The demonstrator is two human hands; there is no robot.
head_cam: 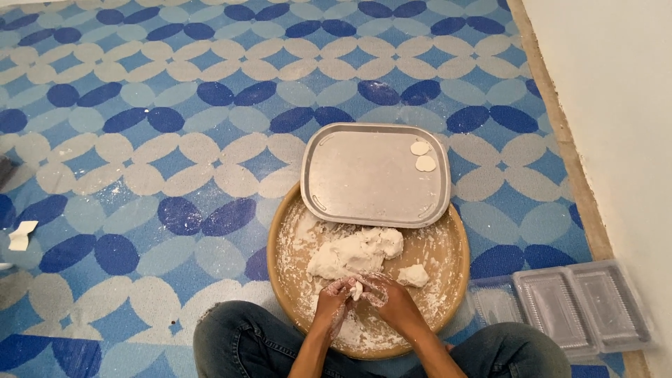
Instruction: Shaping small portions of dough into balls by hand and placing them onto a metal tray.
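My left hand (332, 299) and my right hand (387, 297) meet over a round wooden tray (456, 274) dusted with flour. Both are floury and pinch one small white piece of dough (356, 288) between their fingertips. Just beyond the hands lies a large lump of white dough (355, 253), with a smaller lump (414, 275) to its right. A rectangular metal tray (364, 175) rests on the far rim of the wooden tray. Two flat round dough discs (422, 155) sit near its far right corner.
I sit on a mat (140, 140) with a blue and white oval pattern, knees in dark jeans (238, 339) either side of the wooden tray. Clear plastic containers (563, 308) lie at my right, near a pale wall (616, 105). A white scrap (21, 235) lies far left.
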